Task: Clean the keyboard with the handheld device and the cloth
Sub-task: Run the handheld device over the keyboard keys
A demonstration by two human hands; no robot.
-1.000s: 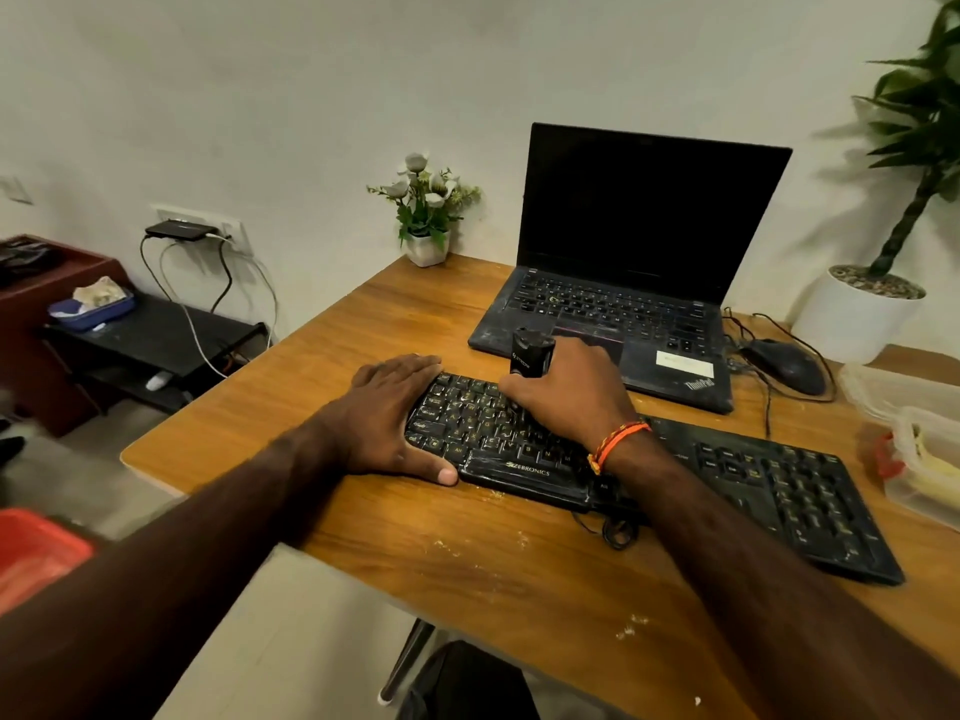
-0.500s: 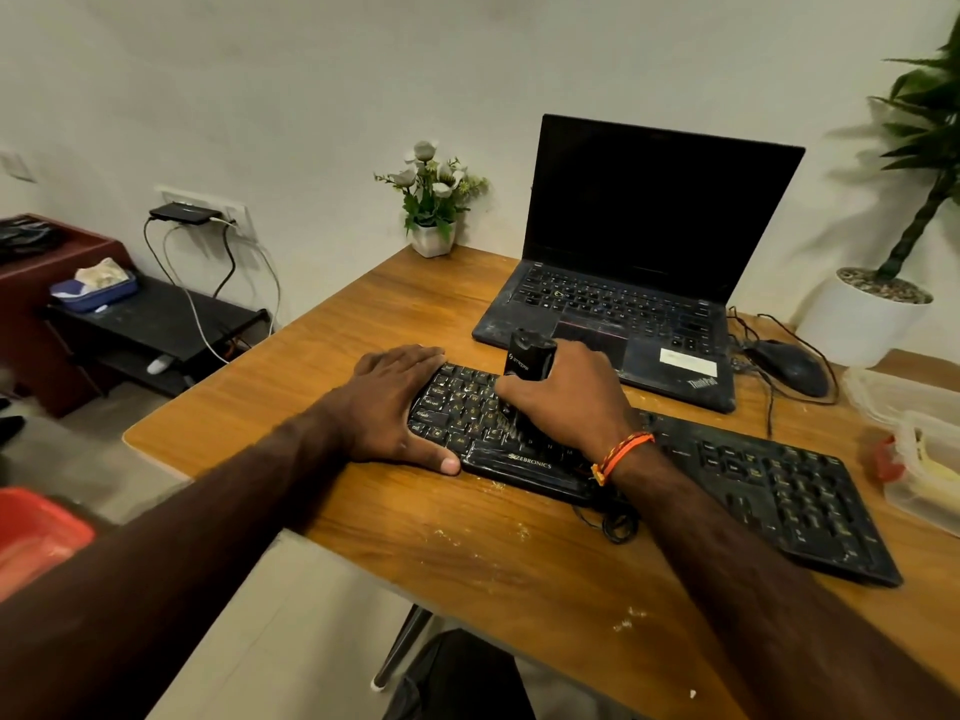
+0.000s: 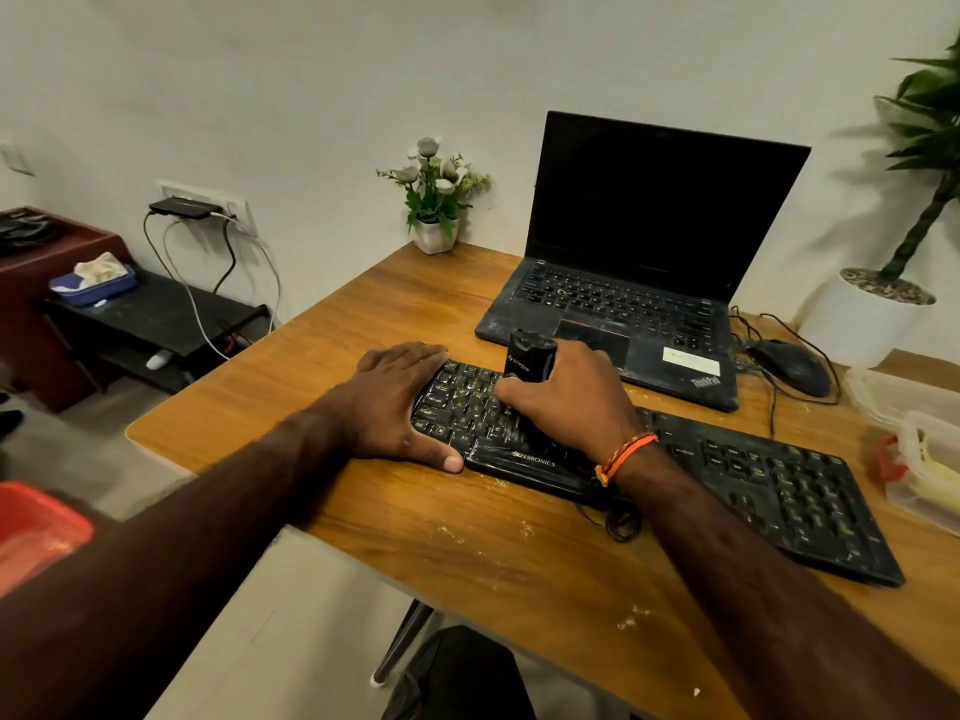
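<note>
Two hands work at a wooden desk (image 3: 395, 314) that carries every task item. Under both hands lies the black keyboard (image 3: 769, 485), set at a slant, its far end running off beyond the right hand toward the person's right. Behind the right hand stands an open laptop (image 3: 649, 210) with a dark screen. Further right of that hand is a white pot (image 3: 862, 319) holding a tall plant, and nearer the desk edge sit clear plastic tubs (image 3: 930, 459). A black mouse (image 3: 789, 366) with its cable lies between the laptop and the tubs. Behind the left hand, at the far desk corner, stands a small flower pot (image 3: 434, 200).

The left hand (image 3: 400, 402) lies flat on the keyboard's left end, fingers straight and together, thumb stretched along the front edge; it holds nothing. The right hand (image 3: 571, 397) is curled round a black handheld device (image 3: 527, 358), which stands upright on the keys just right of the left hand, its top clear of the fingers. An orange thread band (image 3: 623, 454) circles the right wrist. Pale crumbs (image 3: 631, 621) are scattered on the desk in front of both hands.
</note>
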